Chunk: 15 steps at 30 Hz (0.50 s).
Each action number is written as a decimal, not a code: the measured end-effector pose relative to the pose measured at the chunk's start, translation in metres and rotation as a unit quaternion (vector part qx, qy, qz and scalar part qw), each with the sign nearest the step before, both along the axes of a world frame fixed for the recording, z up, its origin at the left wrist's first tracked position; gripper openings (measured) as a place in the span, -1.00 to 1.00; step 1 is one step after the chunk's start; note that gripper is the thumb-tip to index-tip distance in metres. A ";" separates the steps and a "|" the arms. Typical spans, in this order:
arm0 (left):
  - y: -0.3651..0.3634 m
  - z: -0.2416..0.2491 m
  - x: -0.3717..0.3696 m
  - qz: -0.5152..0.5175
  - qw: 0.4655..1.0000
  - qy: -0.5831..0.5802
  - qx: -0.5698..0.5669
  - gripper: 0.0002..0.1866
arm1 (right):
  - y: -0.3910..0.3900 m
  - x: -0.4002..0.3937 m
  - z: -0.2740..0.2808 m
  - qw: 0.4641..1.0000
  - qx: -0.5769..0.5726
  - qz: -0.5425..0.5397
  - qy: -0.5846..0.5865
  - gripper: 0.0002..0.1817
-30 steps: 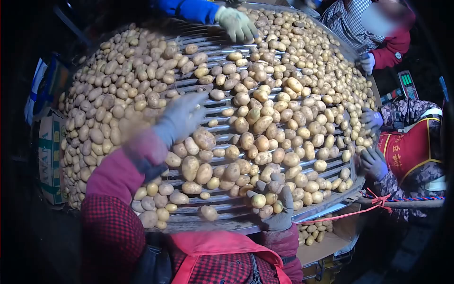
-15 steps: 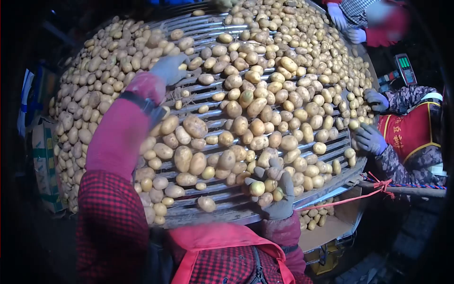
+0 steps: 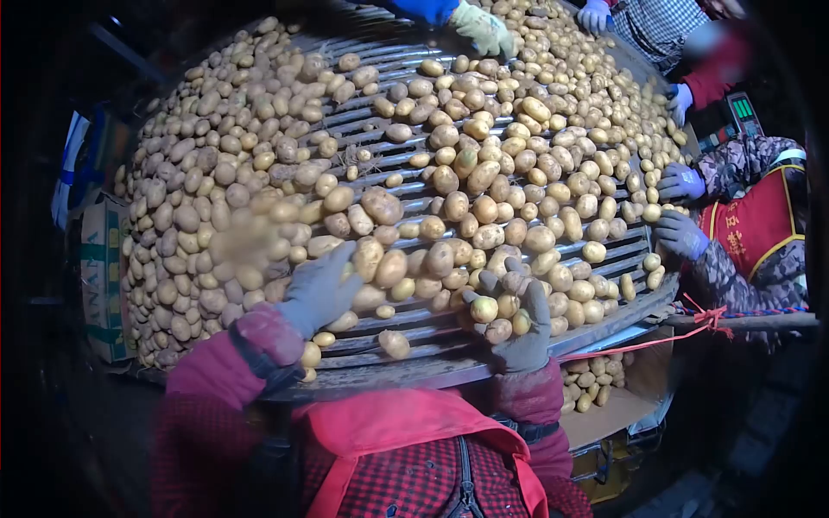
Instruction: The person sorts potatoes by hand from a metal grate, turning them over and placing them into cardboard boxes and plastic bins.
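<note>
Many potatoes point(image 3: 194, 216) lie heaped on a slatted metal rack point(image 3: 345, 116). Near the rack's front edge, my left hand point(image 3: 318, 289), in a grey glove, reaches in among potatoes; its fingertips rest beside a large one, and whether it grips any is unclear. My right hand point(image 3: 521, 324), gloved too, is palm up with curled fingers, holding several small potatoes, one of them greenish point(image 3: 484, 308). A single potato point(image 3: 395, 344) sits on the slats between my hands.
Co-workers' gloved hands are at the far edge point(image 3: 484, 30) and right edge point(image 3: 680, 233). A cardboard box point(image 3: 630, 388) with potatoes is below the front right edge, near a red string point(image 3: 639, 345). A green-and-white carton point(image 3: 104, 276) stands left; a lit display point(image 3: 743, 110) is at right.
My left hand has moved back toward me from the upper slats. Blurred potatoes now show left of it. A co-worker's hand has reached in at the far edge. My right hand still holds potatoes.
</note>
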State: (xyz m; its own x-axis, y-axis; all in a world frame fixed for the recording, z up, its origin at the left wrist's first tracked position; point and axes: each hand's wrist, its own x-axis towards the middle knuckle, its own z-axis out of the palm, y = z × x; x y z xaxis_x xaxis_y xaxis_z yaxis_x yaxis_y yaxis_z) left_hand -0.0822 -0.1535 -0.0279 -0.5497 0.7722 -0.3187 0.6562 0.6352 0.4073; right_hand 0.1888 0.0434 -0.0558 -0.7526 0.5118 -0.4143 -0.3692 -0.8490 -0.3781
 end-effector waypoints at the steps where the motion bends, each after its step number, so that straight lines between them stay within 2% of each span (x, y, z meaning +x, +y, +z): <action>1: 0.003 -0.011 0.001 0.001 1.000 0.002 0.001 -0.32 | -0.001 -0.001 0.003 1.000 0.001 0.001 0.002 -0.20; 3: 0.038 -0.016 0.012 -0.021 0.996 -0.063 0.056 -0.36 | -0.001 -0.004 0.010 1.000 -0.024 0.007 0.003 -0.25; 7: 0.066 -0.041 0.030 -0.051 0.986 -0.033 0.153 -0.41 | -0.001 0.001 0.007 0.999 -0.016 0.024 0.036 -0.25; 10: 0.060 -0.023 0.046 -0.053 0.931 -0.104 0.346 -0.47 | -0.006 0.004 0.007 0.996 -0.021 0.042 0.074 -0.25; 13: 0.069 0.013 0.067 -0.051 0.912 -0.120 0.390 -0.48 | -0.008 0.004 0.000 0.999 0.015 0.049 0.017 -0.20; 14: 0.077 0.017 0.074 -0.051 0.898 -0.126 0.418 -0.49 | -0.009 0.002 0.000 0.996 0.001 0.066 0.060 -0.19; 15: 0.084 0.010 0.081 -0.039 0.887 -0.214 0.407 -0.49 | -0.011 0.001 0.004 0.991 -0.014 0.083 0.101 -0.19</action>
